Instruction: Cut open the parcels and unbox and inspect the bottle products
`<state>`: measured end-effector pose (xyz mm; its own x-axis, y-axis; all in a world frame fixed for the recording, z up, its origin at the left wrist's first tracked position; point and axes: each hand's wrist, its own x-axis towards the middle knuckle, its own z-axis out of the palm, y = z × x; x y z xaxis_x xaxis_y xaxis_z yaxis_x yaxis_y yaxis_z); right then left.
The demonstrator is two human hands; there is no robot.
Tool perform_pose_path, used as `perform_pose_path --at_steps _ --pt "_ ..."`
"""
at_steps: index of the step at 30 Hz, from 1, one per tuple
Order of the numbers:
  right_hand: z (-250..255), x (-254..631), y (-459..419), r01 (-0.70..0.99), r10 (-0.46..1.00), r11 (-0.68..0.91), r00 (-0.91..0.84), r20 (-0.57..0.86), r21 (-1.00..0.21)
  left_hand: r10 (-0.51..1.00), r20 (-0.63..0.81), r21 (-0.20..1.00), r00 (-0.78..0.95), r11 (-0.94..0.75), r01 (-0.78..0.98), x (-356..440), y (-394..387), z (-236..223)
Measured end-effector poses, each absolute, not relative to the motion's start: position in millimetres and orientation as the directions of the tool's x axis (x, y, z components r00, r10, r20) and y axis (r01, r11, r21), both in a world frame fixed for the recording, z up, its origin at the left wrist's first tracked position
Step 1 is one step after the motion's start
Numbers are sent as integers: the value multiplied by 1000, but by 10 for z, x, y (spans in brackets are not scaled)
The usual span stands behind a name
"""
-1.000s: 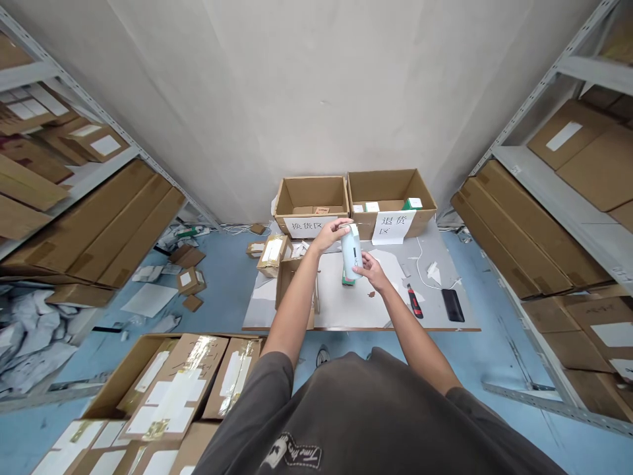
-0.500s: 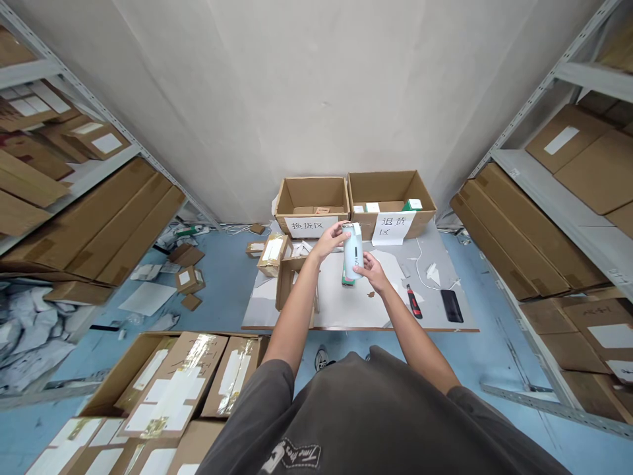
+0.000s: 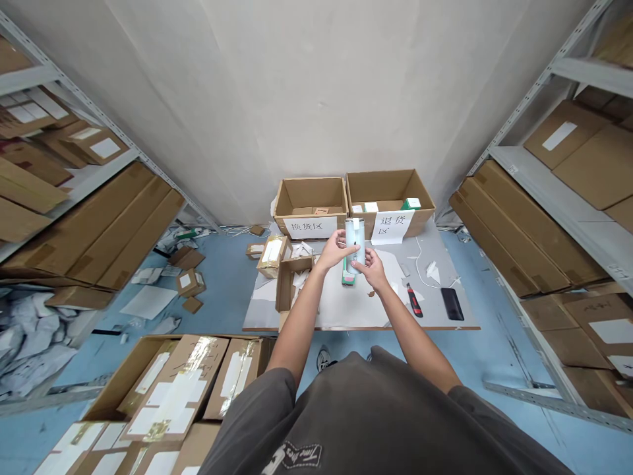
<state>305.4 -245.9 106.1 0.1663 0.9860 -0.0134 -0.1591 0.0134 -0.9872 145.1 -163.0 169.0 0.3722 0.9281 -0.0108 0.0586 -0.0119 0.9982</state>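
Both my hands hold a pale cylindrical bottle (image 3: 355,239) upright above the grey table (image 3: 435,310). My left hand (image 3: 335,249) grips its left side at mid-height, fingers wrapped. At the bottle's lower right my right hand (image 3: 368,269) has its fingers closed on the base. Just under the bottle a green-and-white carton (image 3: 347,275) lies on a white sheet (image 3: 341,303). An opened small cardboard box (image 3: 287,284) stands on the table by my left forearm.
Two open cardboard boxes with paper signs, the left box (image 3: 311,204) and the right box (image 3: 390,201), stand at the table's back. A red-handled cutter (image 3: 414,301), black phone (image 3: 452,304) and white cable (image 3: 425,264) lie at right. Shelves of cartons flank both sides; taped boxes (image 3: 173,389) sit near left.
The bottle has risen and turned upright. My left hand slid from its top down to its side; my right hand moved under its base.
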Motion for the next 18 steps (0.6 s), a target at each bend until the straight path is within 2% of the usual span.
perform_pose_path --at_steps 3,6,14,18 --pt "1057 3040 -2443 -143 984 9 177 -17 -990 948 -3 995 319 -28 93 1501 -1690 1676" --pt "1074 3051 -2458 -147 985 21 173 -5 -989 950 5 998 311 -23 56 1500 -1675 1650" --pt "1138 3092 -2562 -298 994 -112 -44 -104 -948 888 64 990 456 0 -140 1360 -1635 1590" --pt "1158 3044 -2591 -293 998 -64 10 -70 -954 866 83 989 493 -11 -149 1328 -1666 1614"
